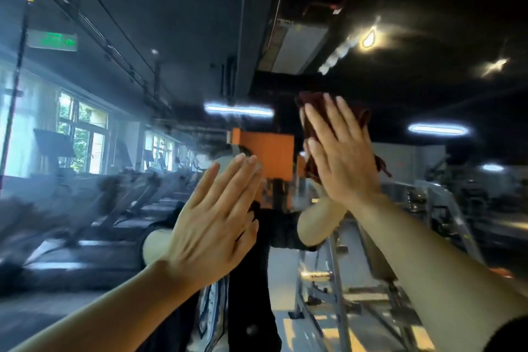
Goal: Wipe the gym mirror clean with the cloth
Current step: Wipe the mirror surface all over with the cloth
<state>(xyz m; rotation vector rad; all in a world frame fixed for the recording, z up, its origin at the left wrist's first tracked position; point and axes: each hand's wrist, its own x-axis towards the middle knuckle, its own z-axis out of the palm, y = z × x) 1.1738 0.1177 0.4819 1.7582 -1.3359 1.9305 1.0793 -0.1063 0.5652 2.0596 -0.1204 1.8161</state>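
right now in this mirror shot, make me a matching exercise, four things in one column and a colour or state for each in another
Things:
1. cloth
2. left hand
3. right hand
4. exit sign

States:
A. glowing green
B. bare, flat, fingers straight
C. dark reddish-brown
D. pressing the cloth to the mirror

Pairs: 1-C, 2-B, 3-D, 4-A

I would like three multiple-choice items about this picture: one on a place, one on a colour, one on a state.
1. Where is the cloth?
A. on the floor
B. between the right hand and the mirror
C. under the left hand

2. What colour is the cloth?
A. white
B. yellow
C. dark red-brown

3. How are the left hand's fingers?
A. straight
B. in a fist
C. pinching the cloth

Answers:
1 B: the right hand presses the cloth flat on the mirror.
2 C: its folds look dark red-brown.
3 A: the left hand lies flat, holding nothing.
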